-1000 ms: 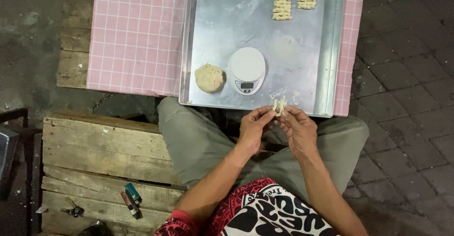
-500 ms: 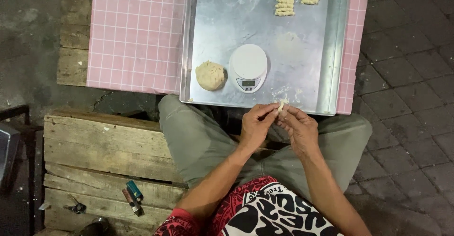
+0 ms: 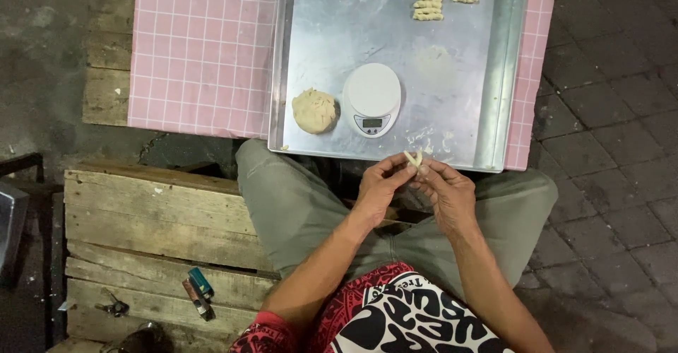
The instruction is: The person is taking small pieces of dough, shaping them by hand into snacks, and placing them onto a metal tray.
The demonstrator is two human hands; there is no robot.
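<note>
Nearest, lower left: wooden pallet (image 3: 162,219), weathered planks. On it lie two lighters (image 3: 196,291), one teal and one red, side by side, and a bunch of keys (image 3: 111,307) further left.

Person seated, olive trousers (image 3: 296,204), patterned red, black and white shirt (image 3: 395,318).

Left hand (image 3: 378,187): fingers curled in, thumb and fingertips pinched on the lower end of the dough strip (image 3: 414,159).

Right hand (image 3: 446,192): fingers likewise curled, tips pinched on the same strip from the other side. The two hands meet at the strip, touching or nearly so, above the lap and just short of the tray's near rim.

Dough strip: small, pale, folded or twisted so two short ends stick out; long axis runs away from the person, ends pointing toward the tray.

Metal tray (image 3: 494,77): rectangular, floured, resting on a pink checked cloth (image 3: 201,49).

On the tray, near edge: round dough lump (image 3: 315,110), just beside a white round kitchen scale (image 3: 371,100).

Far edge: twisted dough pieces (image 3: 429,1), stacked in two short columns.
</note>
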